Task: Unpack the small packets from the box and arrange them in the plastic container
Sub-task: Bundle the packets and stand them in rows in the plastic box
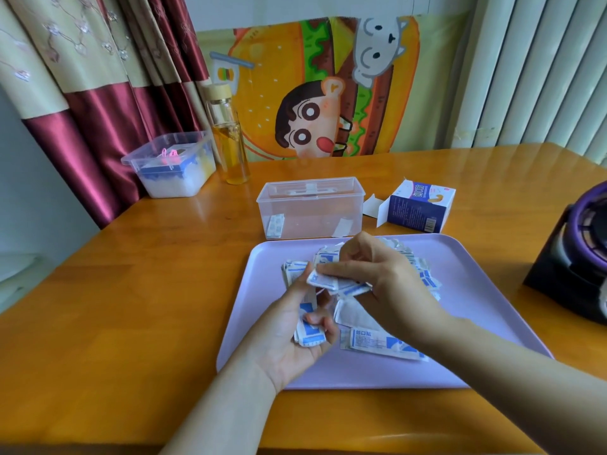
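Left hand [295,333] is lying palm-up above the near-left part of the lilac tray [476,290], with the forearm entering from the bottom edge. Its fingers [317,318] are curling round a small stack of packets [310,336] and holding it against the palm. The forefinger is stretching forward and touching the single packet [323,279] just beyond. Right hand [387,280] is reaching in from the right with its back toward the camera, thumb and forefinger pinching that single packet. How its remaining fingers are lying cannot be told.

Loose packets [377,343] are lying on the tray beneath and around both sets of fingers. Well beyond the fingertips, the plastic container [312,192] is standing open on the surface [131,307]. Two packets [274,226] are showing through its front wall, one toward each end. The box [417,208] is lying just right of the container with its flap open.

The right hand is covering much of the pile, so no count is possible. Print on the packets is too blurred to read. A dark object [571,257] far right of the fingers is being cut off by the frame edge
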